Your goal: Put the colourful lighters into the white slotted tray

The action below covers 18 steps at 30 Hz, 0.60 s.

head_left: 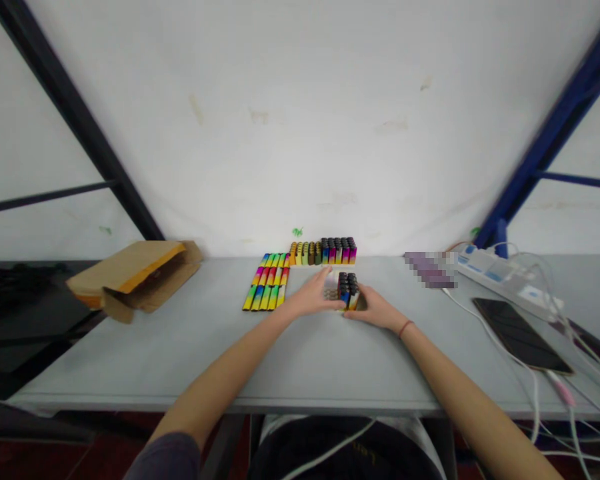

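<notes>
Between my hands stands a small upright block of rainbow-coloured disposable lighters with black tops (348,291). My left hand (313,295) presses against its left side, its fingers reaching across the front. My right hand (373,313) cups the block from the lower right. Just behind the block stands a row of upright lighters (323,253), yellow and olive at the left and black-topped at the right. To the left of my left hand, several rows of rainbow lighters (267,283) lie flat and side by side on the table.
The grey table (130,363) ends at a white wall. A torn cardboard box (135,277) lies at the left. On the right are a blurred purple object (430,270), a white power strip (505,280), a dark smartphone (523,335) and several white cables.
</notes>
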Each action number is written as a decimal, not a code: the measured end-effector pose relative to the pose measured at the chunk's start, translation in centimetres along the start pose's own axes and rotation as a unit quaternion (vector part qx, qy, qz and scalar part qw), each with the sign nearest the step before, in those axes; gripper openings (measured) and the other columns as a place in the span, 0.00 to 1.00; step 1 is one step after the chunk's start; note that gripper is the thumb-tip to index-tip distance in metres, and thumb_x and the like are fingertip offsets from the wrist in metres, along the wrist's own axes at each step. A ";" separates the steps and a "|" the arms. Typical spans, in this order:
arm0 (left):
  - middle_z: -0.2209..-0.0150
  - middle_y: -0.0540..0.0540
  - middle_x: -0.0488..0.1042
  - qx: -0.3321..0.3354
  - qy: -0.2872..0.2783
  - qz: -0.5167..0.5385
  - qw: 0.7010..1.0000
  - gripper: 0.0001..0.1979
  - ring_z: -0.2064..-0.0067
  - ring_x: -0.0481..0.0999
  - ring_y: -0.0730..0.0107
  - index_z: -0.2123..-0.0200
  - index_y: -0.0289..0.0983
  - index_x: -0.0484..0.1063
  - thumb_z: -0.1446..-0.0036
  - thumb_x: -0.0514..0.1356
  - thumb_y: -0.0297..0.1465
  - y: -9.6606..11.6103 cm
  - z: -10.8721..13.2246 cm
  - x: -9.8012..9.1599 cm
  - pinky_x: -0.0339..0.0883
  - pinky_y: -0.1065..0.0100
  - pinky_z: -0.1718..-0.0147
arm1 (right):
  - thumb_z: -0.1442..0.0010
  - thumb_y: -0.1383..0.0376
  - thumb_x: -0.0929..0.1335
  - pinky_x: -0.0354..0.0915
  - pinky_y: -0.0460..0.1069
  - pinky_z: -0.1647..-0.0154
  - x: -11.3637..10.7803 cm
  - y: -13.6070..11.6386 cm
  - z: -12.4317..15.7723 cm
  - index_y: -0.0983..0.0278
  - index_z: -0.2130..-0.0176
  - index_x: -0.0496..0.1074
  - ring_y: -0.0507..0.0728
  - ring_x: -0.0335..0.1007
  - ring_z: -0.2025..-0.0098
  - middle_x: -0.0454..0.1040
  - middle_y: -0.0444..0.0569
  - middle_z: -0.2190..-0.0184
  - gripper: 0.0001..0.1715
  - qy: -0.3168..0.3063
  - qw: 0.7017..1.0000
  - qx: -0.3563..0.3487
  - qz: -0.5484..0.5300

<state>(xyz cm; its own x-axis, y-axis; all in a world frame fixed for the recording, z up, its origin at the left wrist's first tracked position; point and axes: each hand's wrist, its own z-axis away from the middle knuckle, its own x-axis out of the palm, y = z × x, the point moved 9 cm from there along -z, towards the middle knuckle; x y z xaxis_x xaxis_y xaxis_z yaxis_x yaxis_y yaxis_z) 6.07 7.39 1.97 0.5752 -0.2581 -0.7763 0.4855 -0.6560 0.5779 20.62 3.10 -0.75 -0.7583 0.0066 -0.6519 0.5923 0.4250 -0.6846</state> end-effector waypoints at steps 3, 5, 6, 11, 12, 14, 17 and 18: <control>0.44 0.34 0.75 0.013 -0.069 0.077 0.995 0.43 0.44 0.75 0.45 0.40 0.32 0.66 0.55 0.71 0.47 1.0 -2.0 2.4 0.67 0.52 0.44 | 0.50 0.56 0.77 0.64 0.65 0.39 0.0 -0.2 0.0 0.67 0.39 0.66 0.70 0.71 0.42 0.74 0.62 0.42 0.44 -0.002 1.000 -0.007 -0.002; 0.47 0.37 0.77 0.019 -0.082 0.113 0.990 0.38 0.47 0.77 0.49 0.43 0.33 0.68 0.55 0.71 0.45 1.1 -2.3 2.4 0.69 0.54 0.47 | 0.50 0.57 0.77 0.65 0.64 0.40 0.0 -0.3 -0.1 0.67 0.39 0.66 0.69 0.72 0.43 0.74 0.62 0.43 0.43 -0.001 1.000 -0.007 -0.005; 0.47 0.37 0.77 0.021 -0.079 0.129 0.988 0.37 0.47 0.77 0.50 0.44 0.34 0.68 0.55 0.71 0.44 1.1 -2.3 2.2 0.69 0.55 0.47 | 0.50 0.57 0.77 0.65 0.64 0.40 0.0 -0.4 -0.1 0.67 0.40 0.66 0.69 0.72 0.44 0.75 0.62 0.43 0.43 -0.001 1.000 -0.008 -0.007; 0.50 0.36 0.76 -0.001 -0.065 0.156 0.986 0.33 0.52 0.77 0.56 0.46 0.34 0.65 0.52 0.70 0.42 0.1 -1.6 1.6 0.71 0.57 0.51 | 0.50 0.56 0.78 0.65 0.64 0.41 0.0 -0.6 -0.1 0.66 0.40 0.67 0.69 0.72 0.44 0.75 0.60 0.44 0.42 0.004 1.000 -0.008 -0.012; 0.52 0.38 0.76 -0.010 -0.055 0.143 0.988 0.32 0.54 0.77 0.57 0.47 0.34 0.65 0.52 0.69 0.42 -0.2 -1.5 1.6 0.71 0.57 0.52 | 0.50 0.56 0.78 0.66 0.64 0.41 0.0 -0.5 -0.1 0.66 0.41 0.67 0.69 0.73 0.45 0.75 0.61 0.44 0.42 0.005 1.000 -0.006 -0.010; 0.54 0.40 0.76 -0.007 -0.035 0.119 0.992 0.29 0.54 0.76 0.57 0.49 0.34 0.67 0.52 0.68 0.39 -0.3 -1.4 1.7 0.71 0.56 0.51 | 0.51 0.56 0.78 0.66 0.64 0.42 -0.1 -0.4 -0.1 0.66 0.41 0.67 0.69 0.73 0.45 0.76 0.61 0.44 0.43 0.006 1.000 -0.002 -0.006; 0.53 0.41 0.76 0.024 -0.026 0.116 0.993 0.26 0.51 0.74 0.57 0.51 0.35 0.70 0.55 0.69 0.34 0.3 -1.5 2.4 0.69 0.57 0.47 | 0.51 0.56 0.78 0.66 0.64 0.42 0.0 -0.3 -0.1 0.65 0.42 0.68 0.69 0.73 0.46 0.76 0.60 0.46 0.41 0.004 1.000 0.001 0.001; 0.53 0.42 0.76 0.024 -0.030 0.121 0.992 0.25 0.52 0.74 0.57 0.52 0.35 0.71 0.55 0.68 0.34 0.5 -1.5 2.7 0.69 0.58 0.47 | 0.51 0.56 0.78 0.66 0.64 0.42 -0.1 -0.2 -0.1 0.65 0.42 0.68 0.69 0.73 0.45 0.76 0.60 0.46 0.41 0.004 1.000 0.004 0.003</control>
<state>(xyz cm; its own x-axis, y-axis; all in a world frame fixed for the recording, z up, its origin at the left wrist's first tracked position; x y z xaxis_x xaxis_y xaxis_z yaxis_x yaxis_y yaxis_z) 8.88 7.47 0.50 0.6297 -0.4535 -0.6307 0.3048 -0.6026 0.7376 20.55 3.08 -0.57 -0.7565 0.0171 -0.6537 0.5995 0.4174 -0.6829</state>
